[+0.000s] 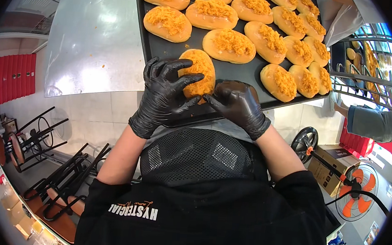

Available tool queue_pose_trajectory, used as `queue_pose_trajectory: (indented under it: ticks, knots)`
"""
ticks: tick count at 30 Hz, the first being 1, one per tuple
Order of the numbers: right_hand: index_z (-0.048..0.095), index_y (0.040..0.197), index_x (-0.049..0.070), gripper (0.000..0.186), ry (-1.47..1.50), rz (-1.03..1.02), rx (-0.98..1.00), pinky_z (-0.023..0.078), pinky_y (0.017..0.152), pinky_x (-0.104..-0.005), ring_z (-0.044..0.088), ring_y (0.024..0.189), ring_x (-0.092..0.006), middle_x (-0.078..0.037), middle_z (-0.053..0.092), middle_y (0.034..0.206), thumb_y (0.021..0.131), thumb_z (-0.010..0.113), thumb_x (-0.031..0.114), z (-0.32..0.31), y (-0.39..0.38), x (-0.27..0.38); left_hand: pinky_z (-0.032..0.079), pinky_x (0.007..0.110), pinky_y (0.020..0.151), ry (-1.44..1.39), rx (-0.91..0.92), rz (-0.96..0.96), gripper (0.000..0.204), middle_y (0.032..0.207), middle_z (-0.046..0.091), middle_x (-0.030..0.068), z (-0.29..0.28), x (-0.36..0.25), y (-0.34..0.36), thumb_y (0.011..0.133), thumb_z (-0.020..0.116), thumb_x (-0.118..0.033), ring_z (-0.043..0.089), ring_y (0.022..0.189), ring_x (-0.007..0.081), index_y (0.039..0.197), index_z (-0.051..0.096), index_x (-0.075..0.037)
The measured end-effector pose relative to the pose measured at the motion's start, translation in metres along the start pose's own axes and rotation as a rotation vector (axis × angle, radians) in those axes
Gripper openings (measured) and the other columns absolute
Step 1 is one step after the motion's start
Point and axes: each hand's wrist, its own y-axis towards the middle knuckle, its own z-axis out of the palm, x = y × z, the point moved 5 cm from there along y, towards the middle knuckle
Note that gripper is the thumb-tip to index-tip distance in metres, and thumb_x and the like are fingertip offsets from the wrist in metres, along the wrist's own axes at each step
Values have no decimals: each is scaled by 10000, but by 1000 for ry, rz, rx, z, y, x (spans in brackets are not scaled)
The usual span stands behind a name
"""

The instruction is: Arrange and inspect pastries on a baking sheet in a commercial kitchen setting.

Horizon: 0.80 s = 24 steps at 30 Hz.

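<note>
Both my hands wear black gloves. My left hand (165, 90) curves its fingers over the side of an oval bun (199, 72) topped with orange shredded floss, its thumb at the bun's near end. My right hand (241, 104) is closed like a fist beside that bun, its thumb tip by the bun's lower right edge. Whatever its curled fingers may hold is hidden. Under both hands lies a dark baking tray (167, 51). More floss-topped buns, such as one bun (229, 45) just beyond, fill its far and right parts.
The tray rests on a shiny metal table (92, 36), with a few orange crumbs beside it. A metal rack (369, 81) with baked goods stands at the right, near another person's legs. An orange-bladed fan (357, 193) and a cardboard box (328, 170) are lower right; stacked chairs (58, 180) lower left.
</note>
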Motion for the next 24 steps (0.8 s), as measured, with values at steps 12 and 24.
queue_pose_trajectory:
  ticks: [12,24]
  knots:
    - [638,722,77,197,66,67,39,439,550,-351,565,577,-246,-48,642,689,832,734,210,-8,-5,-7,314,463,1100,-19,6,-7,517,1300,598,42,-2,-8,8,648,833,-289,497,1212,279,1151,727,-240]
    - [648,691,54,223,109,-27,28,443,547,-344,543,547,-241,-56,639,666,816,757,203,1,0,-1,325,430,1067,-152,-122,-94,381,1283,618,8,-17,8,0,692,806,-249,520,1158,245,1070,765,-265]
